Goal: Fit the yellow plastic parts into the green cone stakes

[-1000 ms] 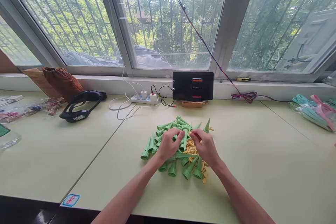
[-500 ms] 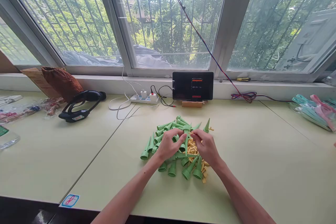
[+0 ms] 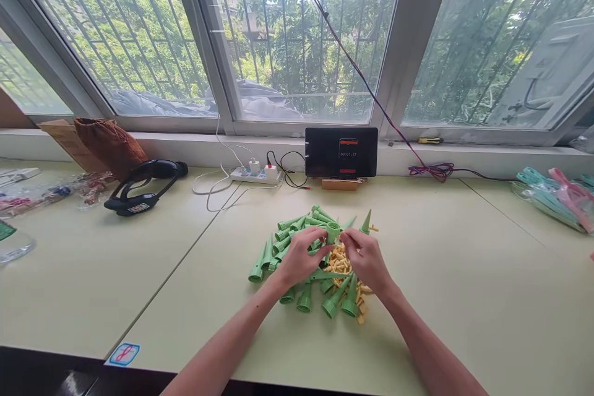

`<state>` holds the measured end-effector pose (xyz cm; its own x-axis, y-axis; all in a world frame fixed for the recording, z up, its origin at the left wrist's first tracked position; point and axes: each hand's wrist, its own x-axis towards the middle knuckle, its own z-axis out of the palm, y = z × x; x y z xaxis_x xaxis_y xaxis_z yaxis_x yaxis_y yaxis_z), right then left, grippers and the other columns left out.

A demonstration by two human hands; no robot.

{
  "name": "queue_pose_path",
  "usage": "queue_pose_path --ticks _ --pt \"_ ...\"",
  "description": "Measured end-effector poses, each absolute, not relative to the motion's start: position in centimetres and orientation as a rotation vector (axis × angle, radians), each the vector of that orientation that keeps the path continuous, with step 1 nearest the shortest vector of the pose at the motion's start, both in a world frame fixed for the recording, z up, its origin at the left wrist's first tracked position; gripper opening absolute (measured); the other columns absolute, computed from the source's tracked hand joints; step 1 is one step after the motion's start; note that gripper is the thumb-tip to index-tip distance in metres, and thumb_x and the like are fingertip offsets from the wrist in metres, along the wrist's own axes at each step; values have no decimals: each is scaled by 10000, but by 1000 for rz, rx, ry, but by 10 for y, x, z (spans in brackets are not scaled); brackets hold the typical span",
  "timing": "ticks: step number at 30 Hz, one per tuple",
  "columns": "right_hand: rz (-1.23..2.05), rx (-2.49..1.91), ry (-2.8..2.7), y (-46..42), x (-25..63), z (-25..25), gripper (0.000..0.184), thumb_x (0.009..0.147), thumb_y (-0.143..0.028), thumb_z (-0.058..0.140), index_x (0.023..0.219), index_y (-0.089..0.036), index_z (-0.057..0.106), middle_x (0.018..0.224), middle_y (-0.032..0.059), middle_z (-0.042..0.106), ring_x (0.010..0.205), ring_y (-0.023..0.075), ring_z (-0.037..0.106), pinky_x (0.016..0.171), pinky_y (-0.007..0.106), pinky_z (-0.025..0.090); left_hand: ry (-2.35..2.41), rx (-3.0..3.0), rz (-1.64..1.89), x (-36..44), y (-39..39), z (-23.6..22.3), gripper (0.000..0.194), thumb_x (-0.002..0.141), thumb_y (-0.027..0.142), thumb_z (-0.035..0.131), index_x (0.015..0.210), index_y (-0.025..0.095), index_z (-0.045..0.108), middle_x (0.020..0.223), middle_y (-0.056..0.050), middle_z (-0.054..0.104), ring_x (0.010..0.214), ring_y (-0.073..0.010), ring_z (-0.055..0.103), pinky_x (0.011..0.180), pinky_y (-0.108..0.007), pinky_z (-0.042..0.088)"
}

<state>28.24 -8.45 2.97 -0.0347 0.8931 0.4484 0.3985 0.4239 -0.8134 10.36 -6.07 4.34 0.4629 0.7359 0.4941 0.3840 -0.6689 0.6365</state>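
Green plastic shows between the fingers of the left hand [image 3: 301, 255], which grips a hollow cone [image 3: 333, 233] near its wide end, the round mouth tipped upward, above the middle of the pile. The right hand [image 3: 368, 258] is just beside that mouth, thumb and forefinger drawn together; whether a small piece sits between them I cannot tell. Around and below the hands lie many more green cones [image 3: 304, 300], mostly on their sides, partly mixed with a heap of small yellow pieces [image 3: 338, 265]. Beyond the right hand, one cone [image 3: 366, 223] points upward, a yellow piece [image 3: 374, 228] just beside it. One cone is in hand and plenty lie loose, so much looks unhandled, though I cannot tell whether any has a yellow piece fitted. All of it rests on a pale green table [image 3: 440, 272], with a numbered card [image 3: 124, 354] near its front edge. Farther back are a tablet [image 3: 320, 154] showing a timer, a white power strip [image 3: 257, 176], a black headset [image 3: 134, 205] and a brown pouch [image 3: 111, 148]; bagged pink and teal items [image 3: 568, 198] lie off to the right. Barred windows [image 3: 297, 31] look out on trees.
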Motion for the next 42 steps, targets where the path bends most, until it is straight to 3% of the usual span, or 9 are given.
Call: queue_pose_path --ticks 9,21,36,42 --pt "792 -1129 -1554 -86 282 27 385 995 -419 398 676 -204 399 583 -38 405 509 106 353 478 243 290 862 2264 1145 102 -58 40 146 902 302 605 971 178 641 927 -62 644 823 -177 593 752 -303 486" --pt "1110 -991 -1445 -85 284 33 413 961 -471 452 652 -204 390 548 -62 343 456 81 284 431 238 235 750 2290 1208 101 -57 37 221 895 244 621 1104 212 687 1014 -82 667 907 -193 629 801 -327 531" --pt "1224 -946 -1461 -82 287 29 422 927 -472 489 620 -201 383 543 -63 300 458 74 245 415 230 199 788 2456 1308 97 -57 30 285 951 219 501 1171 247 680 917 -70 576 840 -171 571 740 -308 508" --pt "1223 -950 -1479 -83 286 30 441 913 -495 496 608 -205 366 540 -59 316 456 78 257 421 232 217 841 2549 1293 99 -56 30 303 958 221 454 1164 219 676 712 -27 624 665 -154 535 773 -340 486"
